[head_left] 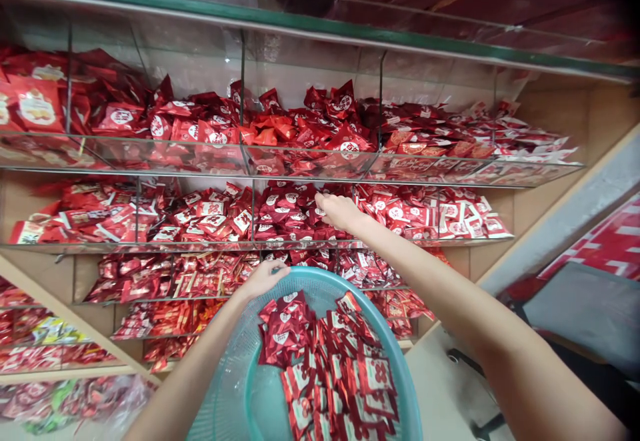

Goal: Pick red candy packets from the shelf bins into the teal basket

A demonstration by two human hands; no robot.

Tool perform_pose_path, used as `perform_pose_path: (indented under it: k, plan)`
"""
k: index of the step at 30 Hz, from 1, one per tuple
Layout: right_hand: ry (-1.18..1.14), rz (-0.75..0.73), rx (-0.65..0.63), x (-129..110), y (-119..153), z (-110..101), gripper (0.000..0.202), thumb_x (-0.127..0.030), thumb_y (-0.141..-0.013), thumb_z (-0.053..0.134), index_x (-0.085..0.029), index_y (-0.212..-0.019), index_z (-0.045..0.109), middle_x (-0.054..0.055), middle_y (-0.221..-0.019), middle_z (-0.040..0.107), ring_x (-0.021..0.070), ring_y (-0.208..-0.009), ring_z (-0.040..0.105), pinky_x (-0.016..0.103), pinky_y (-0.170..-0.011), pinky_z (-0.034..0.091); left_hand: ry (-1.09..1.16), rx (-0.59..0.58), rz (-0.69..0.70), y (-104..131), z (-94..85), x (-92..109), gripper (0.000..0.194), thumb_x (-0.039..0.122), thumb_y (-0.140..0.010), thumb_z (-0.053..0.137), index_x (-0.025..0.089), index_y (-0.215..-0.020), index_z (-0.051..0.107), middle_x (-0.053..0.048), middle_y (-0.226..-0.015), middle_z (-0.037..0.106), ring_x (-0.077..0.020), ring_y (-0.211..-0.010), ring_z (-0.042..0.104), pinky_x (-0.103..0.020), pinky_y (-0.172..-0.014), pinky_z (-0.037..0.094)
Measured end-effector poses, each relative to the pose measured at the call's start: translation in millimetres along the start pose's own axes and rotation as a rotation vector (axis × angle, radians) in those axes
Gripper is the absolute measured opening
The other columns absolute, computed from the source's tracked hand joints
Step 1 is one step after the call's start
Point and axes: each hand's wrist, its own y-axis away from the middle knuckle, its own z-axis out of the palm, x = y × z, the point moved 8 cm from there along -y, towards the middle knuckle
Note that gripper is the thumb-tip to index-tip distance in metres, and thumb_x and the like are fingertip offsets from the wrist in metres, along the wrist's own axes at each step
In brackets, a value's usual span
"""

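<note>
My left hand point(266, 278) is closed on the far-left part of the rim of a teal plastic basket point(407, 367). Inside the basket lie dark red packets point(287, 327) at the upper left and rows of red-and-white packets point(367, 377) on the right. My right hand point(340, 210) reaches out to the second glass shelf, its fingers curled together at the right side of a compartment of dark red packets point(285, 204) with white heart-shaped labels. Whatever is between those fingers is too small or hidden to make out.
Glass shelves point(310, 167) with upright dividers hold several kinds of red packets. A thick glass top edge point(320, 24) runs above them. On the right are a grey chair point(585, 314) and a slanting wooden panel edge point(565, 201). Plastic bags point(70, 404) lie at lower left.
</note>
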Motion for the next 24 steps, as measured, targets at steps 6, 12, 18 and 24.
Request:
perform_pose_path:
  k: [6, 12, 18, 24]
  plan:
    - [-0.119, -0.076, 0.082, 0.8, 35.2, -24.9, 0.026, -0.019, -0.078, 0.059, -0.017, -0.102, 0.047, 0.01, -0.107, 0.056, 0.0224, -0.09, 0.059, 0.03, -0.069, 0.043, -0.019, 0.016, -0.021, -0.4, -0.7, -1.6, 0.039, 0.049, -0.078, 0.048, 0.016, -0.082, 0.068, -0.005, -0.087, 0.069, -0.0211, -0.085, 0.06, -0.03, -0.078, 0.042]
    - [-0.502, -0.342, 0.025, -49.1, 78.3, 2.0, 0.034, -0.026, -0.073, 0.064, -0.019, -0.103, 0.049, 0.006, -0.102, 0.058, 0.0183, -0.09, 0.056, 0.028, -0.073, 0.042, -0.017, 0.025, -0.014, -1.5, -0.3, -1.9, 0.041, 0.049, -0.077, 0.049, 0.014, -0.087, 0.068, -0.007, -0.089, 0.069, -0.0215, -0.086, 0.06, -0.029, -0.078, 0.043]
    - [-0.478, -0.418, -0.18, -100.9, 87.6, 94.3, 0.052, -0.022, -0.07, 0.067, -0.017, -0.117, 0.045, 0.012, -0.116, 0.054, 0.0237, -0.099, 0.056, 0.034, -0.08, 0.045, -0.008, 0.012, -0.001, 0.1, 0.5, 1.2, 0.041, 0.05, -0.079, 0.047, 0.014, -0.084, 0.067, -0.005, -0.084, 0.068, -0.0186, -0.08, 0.058, -0.027, -0.074, 0.042]
    - [-0.427, -0.445, -0.122, -128.1, 74.2, 121.3, 0.036, -0.024, -0.076, 0.063, -0.015, -0.108, 0.049, 0.012, -0.108, 0.057, 0.0248, -0.096, 0.055, 0.039, -0.08, 0.046, 0.029, 0.059, -0.066, 2.4, -2.4, -1.6, 0.05, 0.056, -0.082, 0.037, 0.014, -0.074, 0.064, -0.001, -0.072, 0.063, -0.016, -0.069, 0.054, -0.025, -0.065, 0.038]
